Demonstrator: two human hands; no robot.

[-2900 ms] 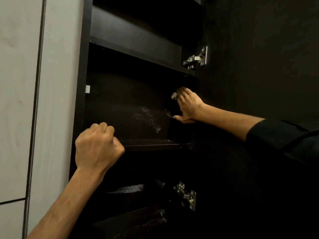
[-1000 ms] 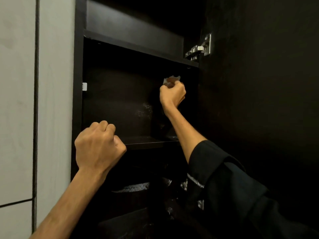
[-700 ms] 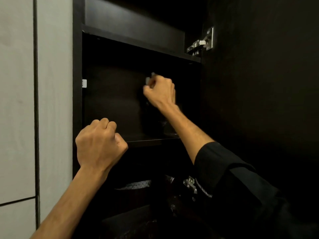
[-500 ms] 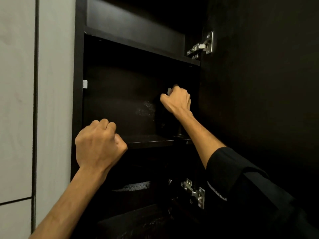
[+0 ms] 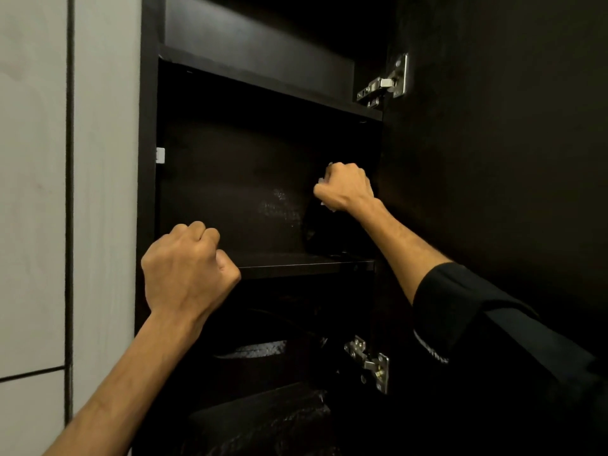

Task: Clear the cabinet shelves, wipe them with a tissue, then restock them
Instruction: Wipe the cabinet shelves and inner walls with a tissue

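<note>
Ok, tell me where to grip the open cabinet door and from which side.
Grip the door by its free edge, away from the hinges, coming from the front. It is a flat panel with no handle visible, and the hinge side sits tight against the cabinet, next to the right hand.

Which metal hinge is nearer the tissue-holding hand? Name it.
The upper silver metal hinge, above the right hand clutching the crumpled white tissue; the lower silver hinge sits below the shelf.

One head camera, close to the open cabinet (image 5: 263, 192).
I look forward and slightly up past my left hand (image 5: 187, 268); my right hand (image 5: 345, 187) sits deeper inside.
</note>
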